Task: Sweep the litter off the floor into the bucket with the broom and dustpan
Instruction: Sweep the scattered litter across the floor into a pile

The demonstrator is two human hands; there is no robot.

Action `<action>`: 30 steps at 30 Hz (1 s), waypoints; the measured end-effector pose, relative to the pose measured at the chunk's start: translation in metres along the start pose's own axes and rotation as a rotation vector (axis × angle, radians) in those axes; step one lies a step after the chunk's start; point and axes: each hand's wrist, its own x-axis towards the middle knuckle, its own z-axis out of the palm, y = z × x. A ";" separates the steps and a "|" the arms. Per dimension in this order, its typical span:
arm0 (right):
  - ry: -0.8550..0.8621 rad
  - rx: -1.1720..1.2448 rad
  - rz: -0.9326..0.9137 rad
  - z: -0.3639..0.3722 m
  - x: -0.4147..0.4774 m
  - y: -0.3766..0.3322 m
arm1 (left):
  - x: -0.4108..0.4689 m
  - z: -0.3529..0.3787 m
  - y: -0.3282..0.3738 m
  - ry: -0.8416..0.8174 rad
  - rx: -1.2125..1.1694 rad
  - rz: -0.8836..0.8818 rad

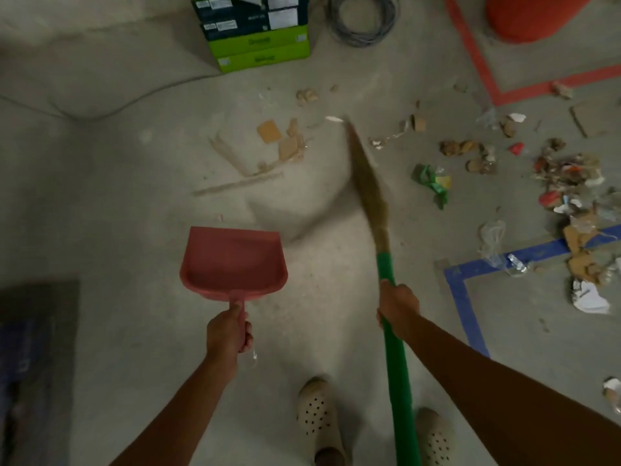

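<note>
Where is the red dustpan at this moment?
In the head view the dustpan is lower centre-left, gripped by its handle in the left hand, left of the broom, with cardboard scraps beyond it.

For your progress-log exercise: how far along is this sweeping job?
Done: nothing visibly; the red dustpan is empty. In hand: the left hand holds the dustpan, the right hand grips the green broom, its bristles blurred. Left: cardboard scraps ahead and the litter pile at right lie unswept.
</note>
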 end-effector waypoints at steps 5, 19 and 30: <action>0.137 0.156 0.005 -0.016 -0.026 0.005 | 0.001 -0.005 0.027 -0.035 -0.019 0.024; -0.155 -0.429 -0.478 0.095 -0.018 -0.142 | 0.041 -0.002 0.071 0.069 -0.075 0.044; -0.155 -0.032 -0.049 0.046 0.084 -0.139 | 0.045 0.053 0.064 0.094 -0.004 0.010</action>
